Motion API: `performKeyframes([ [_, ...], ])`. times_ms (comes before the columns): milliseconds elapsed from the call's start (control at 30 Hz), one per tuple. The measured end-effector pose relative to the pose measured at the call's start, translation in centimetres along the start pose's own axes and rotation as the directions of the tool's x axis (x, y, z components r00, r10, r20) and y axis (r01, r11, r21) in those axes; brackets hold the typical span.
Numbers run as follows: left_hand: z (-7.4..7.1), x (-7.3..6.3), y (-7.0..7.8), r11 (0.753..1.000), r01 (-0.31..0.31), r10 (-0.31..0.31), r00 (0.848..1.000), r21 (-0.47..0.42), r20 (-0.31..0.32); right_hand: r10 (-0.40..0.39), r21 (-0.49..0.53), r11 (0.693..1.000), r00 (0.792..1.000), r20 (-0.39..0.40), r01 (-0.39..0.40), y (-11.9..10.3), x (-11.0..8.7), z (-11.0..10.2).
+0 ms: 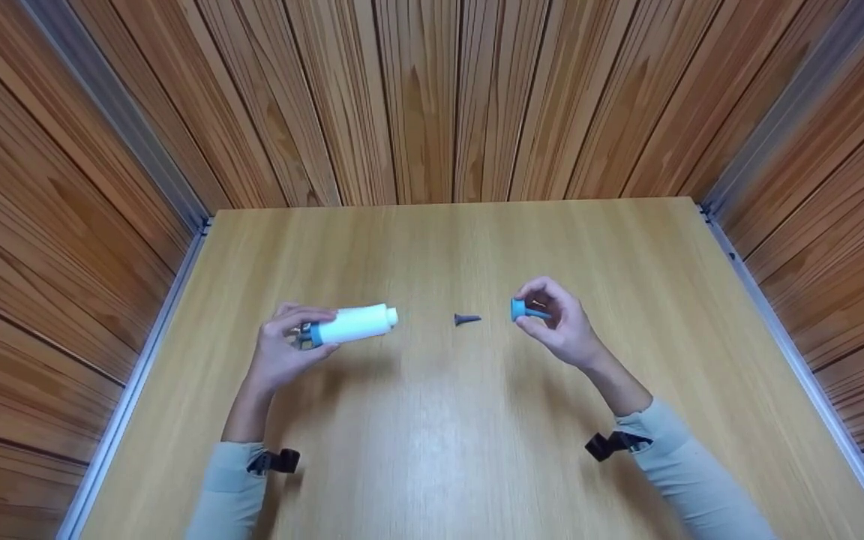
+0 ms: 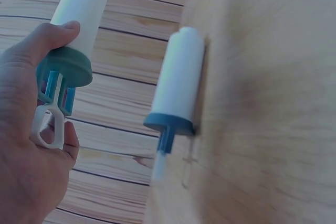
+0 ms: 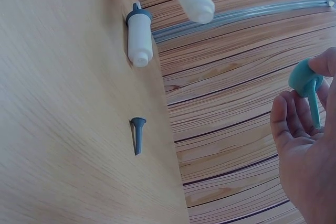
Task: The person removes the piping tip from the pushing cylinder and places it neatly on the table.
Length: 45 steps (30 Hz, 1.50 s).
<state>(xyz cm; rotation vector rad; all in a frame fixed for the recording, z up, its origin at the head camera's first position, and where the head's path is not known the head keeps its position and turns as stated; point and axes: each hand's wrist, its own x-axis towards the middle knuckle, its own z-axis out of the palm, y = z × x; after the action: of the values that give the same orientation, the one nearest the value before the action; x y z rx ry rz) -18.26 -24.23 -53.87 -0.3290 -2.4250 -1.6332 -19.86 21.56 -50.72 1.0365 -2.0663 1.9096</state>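
My left hand (image 1: 282,349) grips a thick white syringe (image 1: 353,324) with a teal collar and a ring-handled plunger, its thumb on the barrel. The syringe is held above the table, its narrow tip pointing right. With thumb and fingers, my right hand (image 1: 567,326) pinches a teal nozzle (image 3: 302,76) that has a wide round base and a thin tube. Between the hands, a dark blue nozzle (image 1: 467,319) lies on the table. Both wrist views show a second white syringe (image 2: 179,77) with a blue collar lying on the table; I cannot make it out separately in the head view.
The light wood table (image 1: 432,465) is enclosed by plank walls (image 1: 417,105) at the back and both sides. Metal rails (image 1: 132,397) run along its side edges. A black wrist strap with a small camera (image 1: 604,446) sits on each sleeve.
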Motion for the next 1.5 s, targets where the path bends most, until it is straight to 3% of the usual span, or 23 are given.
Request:
performKeyframes([
  [200,-0.4,-0.5,-1.2,0.999,0.041,-0.041,0.998,0.012,0.036,0.002,0.005,1.000,1.000,-0.010,-0.001,0.2,0.0,0.0],
  [433,-0.4,-0.9,-1.9,0.992,0.085,-0.094,0.991,0.094,0.097,-0.002,0.018,1.000,1.000,-0.010,0.002,0.2,0.0,0.1],
  [933,0.6,-1.3,-3.3,0.965,0.091,-0.134,0.977,0.246,0.164,-0.007,-0.001,1.000,1.000,-0.004,0.007,0.2,-0.1,0.0],
  [1267,1.1,-1.4,-4.2,0.958,0.078,-0.133,0.973,0.276,0.189,0.002,0.022,1.000,1.000,-0.008,-0.002,0.2,-0.1,0.0],
  [1500,1.2,-1.6,-4.5,0.953,0.141,-0.195,0.963,0.267,0.188,0.010,0.022,1.000,1.000,-0.006,-0.010,0.2,-0.1,0.0],
])
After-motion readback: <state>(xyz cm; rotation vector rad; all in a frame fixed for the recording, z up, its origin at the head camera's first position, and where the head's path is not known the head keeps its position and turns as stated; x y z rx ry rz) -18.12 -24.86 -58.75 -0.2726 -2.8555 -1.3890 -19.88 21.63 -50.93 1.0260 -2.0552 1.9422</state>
